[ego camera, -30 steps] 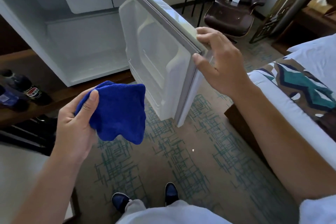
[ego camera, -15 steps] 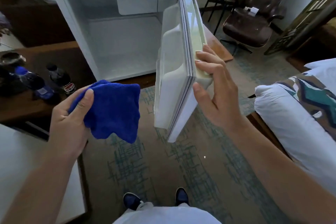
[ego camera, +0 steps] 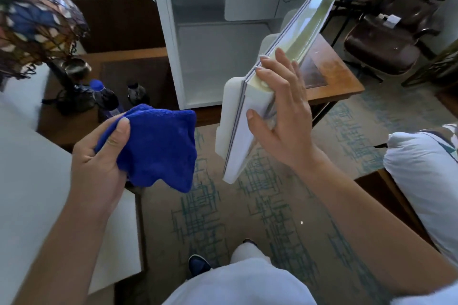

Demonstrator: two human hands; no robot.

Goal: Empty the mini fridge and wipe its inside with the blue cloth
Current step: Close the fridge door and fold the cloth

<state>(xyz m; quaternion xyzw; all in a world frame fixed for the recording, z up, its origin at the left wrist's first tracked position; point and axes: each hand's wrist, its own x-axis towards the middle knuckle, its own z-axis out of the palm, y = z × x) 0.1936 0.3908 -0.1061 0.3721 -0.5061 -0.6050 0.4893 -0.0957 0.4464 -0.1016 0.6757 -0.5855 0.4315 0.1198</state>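
The left hand (ego camera: 99, 156) is bunching the soft, light blue cloth (ego camera: 158, 146); the right hand (ego camera: 282, 116), fingers nearly straight, is pressing the mini fridge (ego camera: 166, 32) door (ego camera: 238, 141) edge, probably swinging lightly.

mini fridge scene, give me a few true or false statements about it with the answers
1. The left hand holds the blue cloth. True.
2. The mini fridge is full of bottles. False: its visible inside holds nothing.
3. The right hand rests on the door edge. True.
4. The door is fully closed. False: it stands open.
5. Two bottles stand left of the fridge. True.
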